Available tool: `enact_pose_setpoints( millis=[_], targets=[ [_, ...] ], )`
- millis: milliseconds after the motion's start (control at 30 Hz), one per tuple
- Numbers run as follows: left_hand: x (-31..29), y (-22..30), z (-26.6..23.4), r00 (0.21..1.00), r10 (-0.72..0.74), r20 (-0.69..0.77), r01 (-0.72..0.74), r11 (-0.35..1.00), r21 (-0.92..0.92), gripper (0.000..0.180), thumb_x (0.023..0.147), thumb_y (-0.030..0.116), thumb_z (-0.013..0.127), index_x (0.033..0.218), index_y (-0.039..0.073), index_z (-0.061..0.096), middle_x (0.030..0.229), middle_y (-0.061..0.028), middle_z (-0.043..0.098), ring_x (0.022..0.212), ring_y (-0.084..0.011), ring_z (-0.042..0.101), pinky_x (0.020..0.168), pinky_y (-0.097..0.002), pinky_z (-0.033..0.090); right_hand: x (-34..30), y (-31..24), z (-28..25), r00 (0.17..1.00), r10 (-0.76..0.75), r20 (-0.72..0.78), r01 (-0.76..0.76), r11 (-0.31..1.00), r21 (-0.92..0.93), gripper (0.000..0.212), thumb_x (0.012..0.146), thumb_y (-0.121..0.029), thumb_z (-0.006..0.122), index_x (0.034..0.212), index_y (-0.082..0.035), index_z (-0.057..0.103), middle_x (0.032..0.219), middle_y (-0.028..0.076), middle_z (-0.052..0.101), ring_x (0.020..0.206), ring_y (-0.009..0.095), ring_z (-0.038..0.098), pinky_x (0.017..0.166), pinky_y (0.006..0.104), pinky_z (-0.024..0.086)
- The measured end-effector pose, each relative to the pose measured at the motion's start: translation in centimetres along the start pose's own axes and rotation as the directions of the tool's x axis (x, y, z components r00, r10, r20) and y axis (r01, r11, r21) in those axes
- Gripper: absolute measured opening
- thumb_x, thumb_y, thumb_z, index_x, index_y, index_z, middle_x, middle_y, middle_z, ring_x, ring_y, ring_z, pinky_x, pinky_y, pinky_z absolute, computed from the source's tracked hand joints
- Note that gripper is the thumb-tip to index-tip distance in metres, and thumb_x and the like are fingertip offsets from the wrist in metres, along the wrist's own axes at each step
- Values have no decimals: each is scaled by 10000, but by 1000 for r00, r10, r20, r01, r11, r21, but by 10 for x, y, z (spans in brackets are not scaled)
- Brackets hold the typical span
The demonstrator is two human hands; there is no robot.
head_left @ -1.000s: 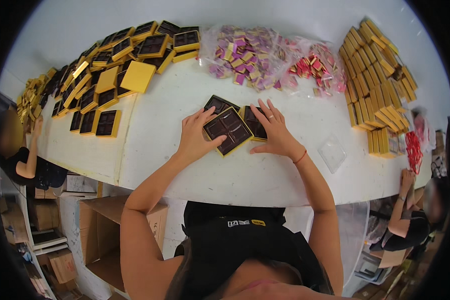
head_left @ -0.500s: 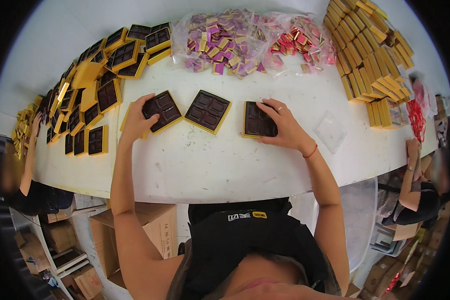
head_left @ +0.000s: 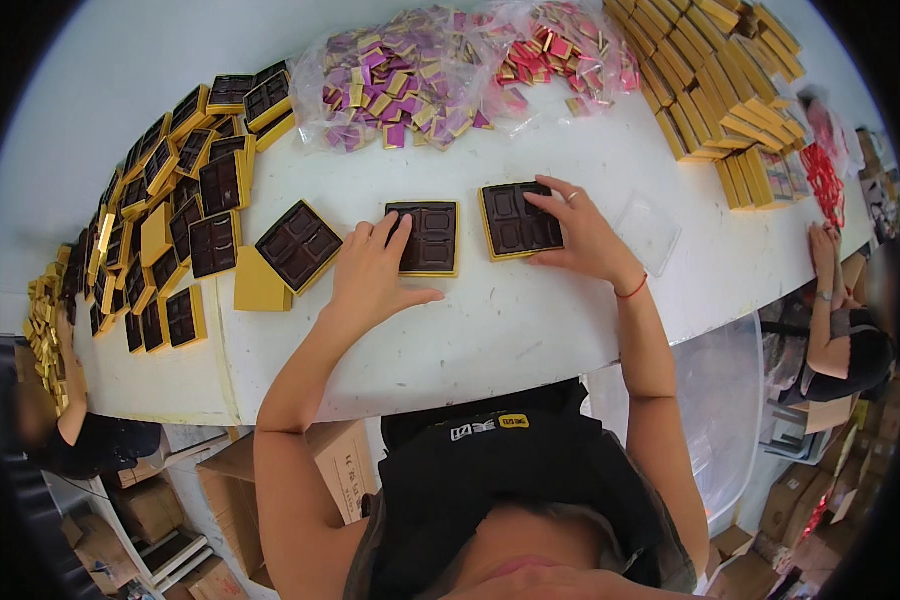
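Note:
Three square gold boxes with dark brown four-compartment trays stand in a row before me: a left box [head_left: 297,246], a middle box [head_left: 434,240] and a right box [head_left: 511,218]. My left hand [head_left: 365,275] is open at the middle box, its fingertips over the left edge and its thumb spread out below the near edge. The right box is held by its right side in my right hand [head_left: 592,238], fingers at the far edge and thumb at the near one. No contents show in the trays. A plain gold square piece [head_left: 262,282] lies partly under the left box.
More tray-filled boxes [head_left: 213,243] are heaped at left. Clear bags of purple-gold pieces [head_left: 390,85] and red pieces [head_left: 550,60] lie at the back. Stacked gold boxes [head_left: 715,85] rise at right, near a clear plastic sheet [head_left: 650,232]. Co-workers [head_left: 90,430] [head_left: 840,335] sit at both sides.
My left hand has left the left box and moved right to the middle box. The middle box is now turned straighter. My right hand stays on the right box. The view has shifted.

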State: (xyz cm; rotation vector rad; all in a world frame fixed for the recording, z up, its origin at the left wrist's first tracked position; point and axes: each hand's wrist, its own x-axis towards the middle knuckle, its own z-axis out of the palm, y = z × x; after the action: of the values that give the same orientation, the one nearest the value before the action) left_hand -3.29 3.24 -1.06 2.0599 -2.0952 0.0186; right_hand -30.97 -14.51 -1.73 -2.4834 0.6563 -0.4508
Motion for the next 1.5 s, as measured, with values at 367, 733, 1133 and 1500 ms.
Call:
enact_pose_setpoints(
  millis=[367,733,1133,1500],
  targets=[
    [-11,34,15,984,-142,-103,127,982,-143,800,622,465,872,1229,33,580,1082,-86,541,956,-264,584,751,-363,514,-16,-14,-17,991,118,-60,-127,977,-169,894,551,-395,899,1297,-69,530,1256,154,504,1117,334,489,943,421,435],
    [-20,28,24,986,-72,-151,40,979,-200,785,667,464,837,1275,54,558,1180,-116,517,1014,-298,529,849,-405,456,-17,-5,-17,995,-93,34,98,975,-198,1051,510,-447,903,1433,-200,466,1467,141,413,1342,385,371,1082,501,317],
    [-23,2,10,959,-34,-282,-17,984,-178,915,644,489,831,1384,83,478,1325,-168,472,1191,-360,446,1011,-493,326,-10,-38,21,996,-84,-40,64,930,-362,1248,547,-715,767,1523,-96,297,1576,175,253,1462,386,209,1177,566,138],
    [-53,-35,-9,996,-61,-60,42,956,-290,836,616,279,844,1371,139,515,1416,-143,436,1284,-338,410,1091,-473,287,-9,-33,29,994,-104,26,105,911,-399,1254,560,-758,724,1517,-70,295,1546,148,325,1446,354,262,1179,528,173]
  ],
)
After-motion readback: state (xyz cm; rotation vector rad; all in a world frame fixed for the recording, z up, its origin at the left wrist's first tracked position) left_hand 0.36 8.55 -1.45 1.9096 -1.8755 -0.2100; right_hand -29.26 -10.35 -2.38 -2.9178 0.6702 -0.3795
